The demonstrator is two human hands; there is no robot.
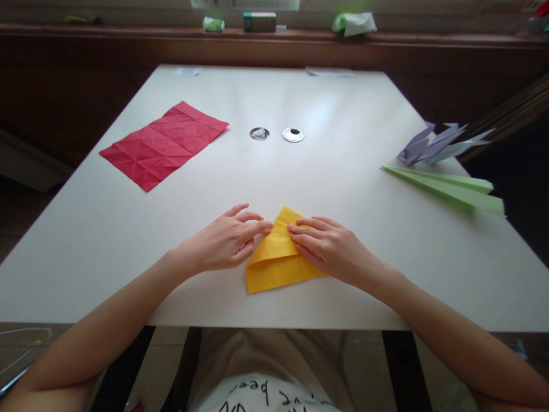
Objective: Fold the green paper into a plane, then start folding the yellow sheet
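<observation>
A folded piece of yellow paper [274, 246] lies on the white table [206, 171] near its front edge. Its top comes to a point, and a flat band runs along the bottom. My left hand [231, 236] is beside its left slope, fingers apart, with the index fingertip at the paper's edge. My right hand [328, 243] lies over the right side, its fingers stretched out and pressing on the sheet. That hand hides the paper's right part.
Creased red paper [165, 144] lies at the left. Two round table holes [293, 135] are near the middle. A green paper plane [450, 189] and purple folded paper [429, 143] rest by the right edge. Behind the table, a small box [259, 22] stands on a ledge.
</observation>
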